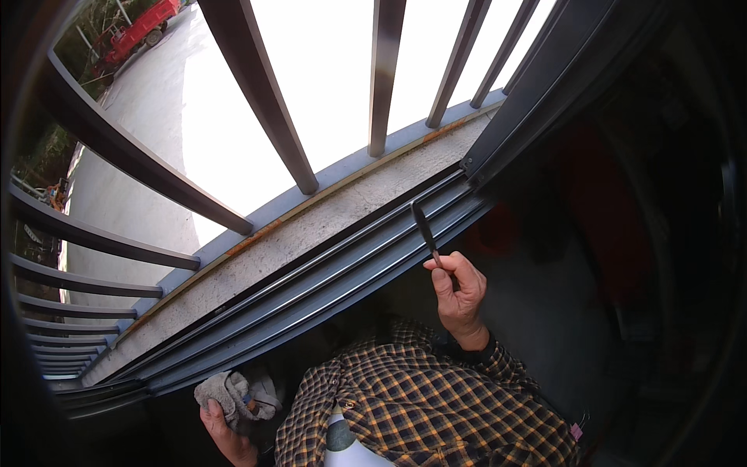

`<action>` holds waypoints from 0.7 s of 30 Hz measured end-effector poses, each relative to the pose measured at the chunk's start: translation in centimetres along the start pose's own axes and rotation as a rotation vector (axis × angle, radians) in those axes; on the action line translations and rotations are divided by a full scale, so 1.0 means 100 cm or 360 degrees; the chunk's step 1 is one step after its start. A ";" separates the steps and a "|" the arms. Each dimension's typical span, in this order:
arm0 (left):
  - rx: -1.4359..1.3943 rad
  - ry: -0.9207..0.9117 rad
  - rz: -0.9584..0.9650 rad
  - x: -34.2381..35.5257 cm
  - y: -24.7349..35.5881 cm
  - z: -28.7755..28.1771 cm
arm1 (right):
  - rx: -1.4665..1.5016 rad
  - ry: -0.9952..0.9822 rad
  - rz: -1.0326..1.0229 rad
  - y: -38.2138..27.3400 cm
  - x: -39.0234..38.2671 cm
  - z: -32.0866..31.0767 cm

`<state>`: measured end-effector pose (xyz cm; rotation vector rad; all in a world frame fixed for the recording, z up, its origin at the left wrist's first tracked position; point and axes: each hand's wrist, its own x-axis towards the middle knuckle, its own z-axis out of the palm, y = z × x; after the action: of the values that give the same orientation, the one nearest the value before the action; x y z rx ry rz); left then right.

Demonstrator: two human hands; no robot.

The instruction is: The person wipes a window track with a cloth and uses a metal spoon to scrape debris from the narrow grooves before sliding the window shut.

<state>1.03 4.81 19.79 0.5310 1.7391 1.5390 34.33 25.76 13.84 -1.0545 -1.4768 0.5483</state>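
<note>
My right hand (pixel 461 300) is raised in front of my chest, closed in a pinch. Between thumb and fingers it grips the lower end of a slim dark brush-like tool (pixel 422 224), which points up and slightly left over the right end of the window track. Down at the lower left, my left hand (pixel 224 434) is closed around a crumpled grey cloth (pixel 226 393), just below the track's left end. The grey metal window track (pixel 327 300) has several parallel grooves and runs diagonally from lower left to upper right. Neither hand visibly touches it.
Beyond the track lies a rough concrete sill (pixel 373 180), edged by a railing of dark metal bars (pixel 264 101). A dark window frame post (pixel 537 101) stands at the right. Outside is a bright paved yard (pixel 152 124) with a red truck (pixel 140 35).
</note>
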 end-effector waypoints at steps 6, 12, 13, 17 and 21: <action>-0.0005 -0.0345 0.0166 0.008 0.005 0.007 | 0.0486 0.0514 0.0321 0.015 0.003 -0.025; -0.0003 -0.0698 0.0330 0.013 0.084 0.053 | 0.0566 0.0555 0.0373 0.018 0.005 -0.019; -0.0040 -0.0677 0.0373 0.012 0.092 0.066 | 0.0564 0.0539 0.0378 0.017 0.004 -0.019; 0.0842 -0.1312 0.1073 0.040 0.117 0.111 | 0.0557 0.0471 0.0391 0.016 0.004 -0.015; 0.1563 -0.1229 0.1770 0.075 0.091 0.195 | 0.0467 0.0427 0.0354 0.020 0.004 -0.023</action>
<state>9.33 24.89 26.57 2.4926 1.4431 0.6488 37.17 26.50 12.86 -1.0193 -1.0157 0.7265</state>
